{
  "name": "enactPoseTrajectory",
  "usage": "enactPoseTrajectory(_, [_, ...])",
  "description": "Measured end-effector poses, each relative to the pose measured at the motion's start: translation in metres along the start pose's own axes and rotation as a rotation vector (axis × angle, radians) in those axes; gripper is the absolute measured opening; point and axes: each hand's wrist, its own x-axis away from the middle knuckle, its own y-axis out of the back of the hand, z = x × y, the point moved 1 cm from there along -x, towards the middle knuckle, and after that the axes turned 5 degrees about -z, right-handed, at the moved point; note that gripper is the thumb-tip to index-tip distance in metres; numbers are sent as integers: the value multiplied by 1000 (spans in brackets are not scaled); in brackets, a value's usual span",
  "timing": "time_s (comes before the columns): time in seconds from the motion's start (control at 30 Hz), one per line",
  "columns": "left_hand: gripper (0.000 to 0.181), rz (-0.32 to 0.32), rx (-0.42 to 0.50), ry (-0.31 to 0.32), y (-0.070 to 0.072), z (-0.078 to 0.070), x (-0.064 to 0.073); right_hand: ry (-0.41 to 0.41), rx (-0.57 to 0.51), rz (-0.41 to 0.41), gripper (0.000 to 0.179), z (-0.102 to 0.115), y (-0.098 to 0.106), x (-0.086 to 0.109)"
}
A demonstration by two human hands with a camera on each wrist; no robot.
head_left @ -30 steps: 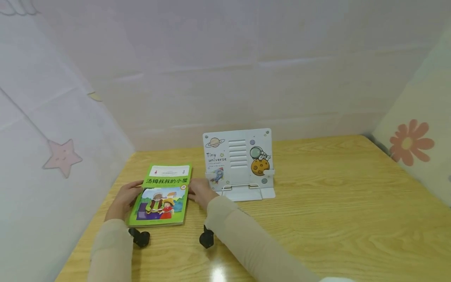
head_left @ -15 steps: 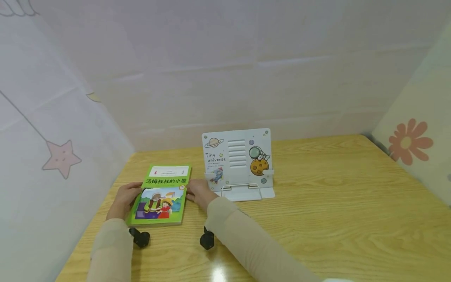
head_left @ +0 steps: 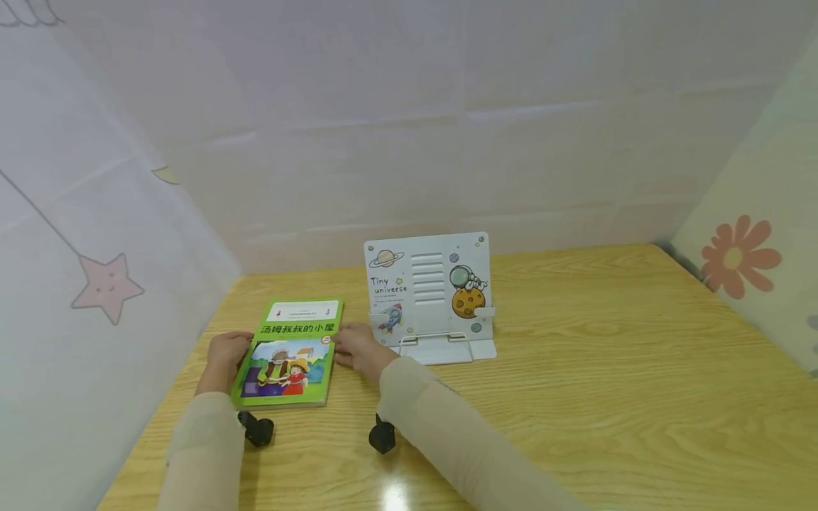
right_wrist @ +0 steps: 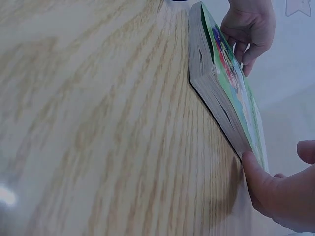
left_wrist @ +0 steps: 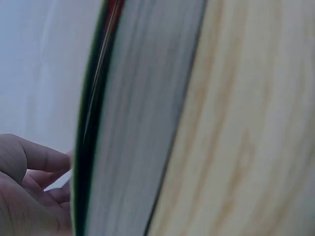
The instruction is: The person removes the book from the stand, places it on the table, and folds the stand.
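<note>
Head view: the green children's paperback (head_left: 290,358) lies cover up on the wood-grain tabletop (head_left: 607,355), squarely between the two hands, toward the left of the table. Its long axis runs away from the person, the far end leaning a little to the right, so each long side faces one hand. The left hand (head_left: 224,356) is at the left long side and the right hand (head_left: 361,348) at the right one, neither clearly nearer than the other. To the right of the right hand, and just beside it, stands the white "Tiny universe" book stand (head_left: 436,323), its panel propped up and well clear of the paperback. The left hand's fingers are loosely bent rather than clenched, and in the left wrist view their tips meet the edge of the cover beside the thick page block (left_wrist: 147,98). The right wrist view shows the right thumb (right_wrist: 261,184) laid against the page edges on its side; whether the other right fingers pinch the cover or merely rest by it I cannot tell, since they are partly hidden. The paperback appears to sit flat (the front cover (right_wrist: 231,71) gapes slightly from the pages at its near end), and its weight seems borne by the table.
</note>
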Motion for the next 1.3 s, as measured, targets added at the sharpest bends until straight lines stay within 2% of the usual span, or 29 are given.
enactPoseTrajectory(0.23, [38, -64, 51, 19, 3, -5, 1, 18, 51, 55, 45, 3, 3, 7])
enactPoseTrajectory(0.37, [37, -76, 24, -34, 8, -9, 5, 43, 50, 81, 42, 6, 5, 11])
enactPoseTrajectory(0.47, [40, -43, -10, -94, 12, -13, 9, 87, 28, 111, 39, 11, 8, 18])
enactPoseTrajectory(0.57, [44, -10, 6, -128, 14, -19, 10, 144, 25, 137, 35, 20, 12, 26])
enactPoseTrajectory(0.77, [44, 14, 83, -138, 13, -25, -3, 225, 75, 165, 32, 38, 22, 41])
enactPoseTrajectory(0.87, [44, 24, 136, -163, 8, -25, -8, 254, 93, 167, 31, 47, 28, 46])
enactPoseTrajectory(0.9, [45, 44, 151, -183, 5, -26, -10, 261, 103, 165, 30, 51, 30, 47])
enactPoseTrajectory(1.1, [47, 101, 242, -219, -13, -25, -23, 353, 233, 160, 29, 75, 51, 54])
enactPoseTrajectory(1.17, [44, 127, 252, -243, -17, -32, -19, 386, 258, 154, 28, 83, 59, 54])
enactPoseTrajectory(1.23, [37, 162, 310, -272, -21, -39, -14, 405, 278, 140, 29, 90, 68, 53])
enactPoseTrajectory(1.3, [36, 182, 322, -298, -24, -52, 1, 415, 292, 128, 30, 96, 79, 53])
